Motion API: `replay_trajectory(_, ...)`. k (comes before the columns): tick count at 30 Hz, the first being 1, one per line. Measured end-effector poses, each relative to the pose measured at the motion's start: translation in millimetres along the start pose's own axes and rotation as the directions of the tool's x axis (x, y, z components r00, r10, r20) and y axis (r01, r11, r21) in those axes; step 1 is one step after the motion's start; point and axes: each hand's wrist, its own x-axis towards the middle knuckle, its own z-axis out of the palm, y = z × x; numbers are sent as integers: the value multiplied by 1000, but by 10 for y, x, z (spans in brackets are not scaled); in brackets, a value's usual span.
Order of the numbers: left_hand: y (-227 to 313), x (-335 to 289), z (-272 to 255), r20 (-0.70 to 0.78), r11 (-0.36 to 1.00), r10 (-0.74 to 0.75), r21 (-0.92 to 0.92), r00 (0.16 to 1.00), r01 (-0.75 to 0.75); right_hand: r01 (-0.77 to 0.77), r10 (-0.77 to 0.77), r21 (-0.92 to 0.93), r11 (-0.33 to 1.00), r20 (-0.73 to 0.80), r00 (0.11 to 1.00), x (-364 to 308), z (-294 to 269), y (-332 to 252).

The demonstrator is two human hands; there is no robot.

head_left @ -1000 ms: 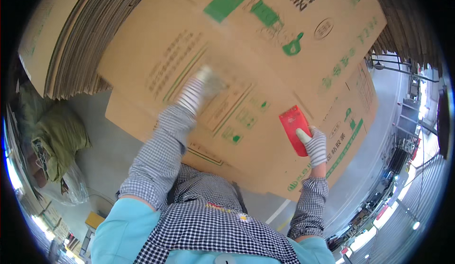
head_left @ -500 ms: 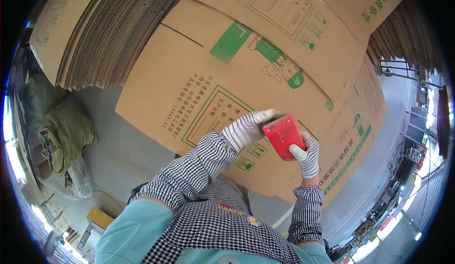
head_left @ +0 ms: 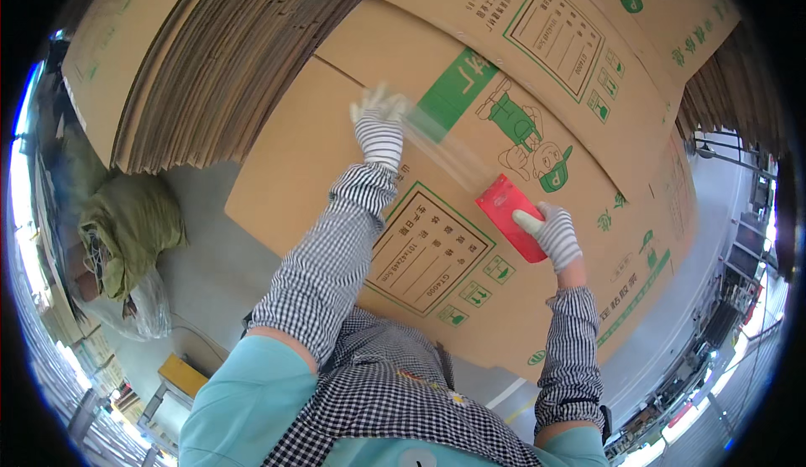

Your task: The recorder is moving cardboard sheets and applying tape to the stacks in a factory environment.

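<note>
My right hand (head_left: 554, 236) is closed round a red hand-held tape dispenser (head_left: 507, 212), the thumb lying across its face. A strip of clear packing tape (head_left: 449, 155) runs taut from the dispenser's upper end to my left hand (head_left: 379, 130), up and to the left. That hand has hold of the strip's end, though its fingertips are smeared by motion. Both hands wear white gloves with grey stripes. Under the tape lies a large flat brown carton (head_left: 332, 144) with green and brown print. Some of the carton's green band shows through the strip.
More flat cartons (head_left: 537, 39) overlap it at the far side. Tall stacks of folded cardboard stand at the far left (head_left: 227, 56) and far right (head_left: 722, 89). On the grey floor at left rest a green woven sack (head_left: 134, 224) and a yellow-topped stand (head_left: 183, 375).
My left hand has moved away from the dispenser, up and to the left, drawing out a length of clear tape. The dispenser in my right hand has shifted slightly up and right.
</note>
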Motion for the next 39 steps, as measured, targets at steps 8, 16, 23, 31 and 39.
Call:
replay_trajectory(8, -167, 356, -10, -226, 785, 345, 602, 911, -148, -102, 118, -392, 914, 16, 993, 460, 0, 130)
replay_trajectory(16, 171, 108, 458, 605, 269, -461, -602, 650, 752, -2, 44, -249, 968, 165, 985, 223, -382, 299)
replay_trajectory(23, 132, 137, 376, 520, 320, -504, -629, 690, 708, -399, 462, -613, 682, -62, 885, -283, -955, 1498)
replay_trajectory(31, 190, 117, 453, 596, 262, -436, -633, 674, 729, 205, 389, -899, -387, 43, 920, 105, 20, 952)
replay_trajectory(39, 887, 228, 1177, 785, -13, -361, -543, 503, 839, -635, 604, -683, 362, -347, 718, -1801, -355, 1399)
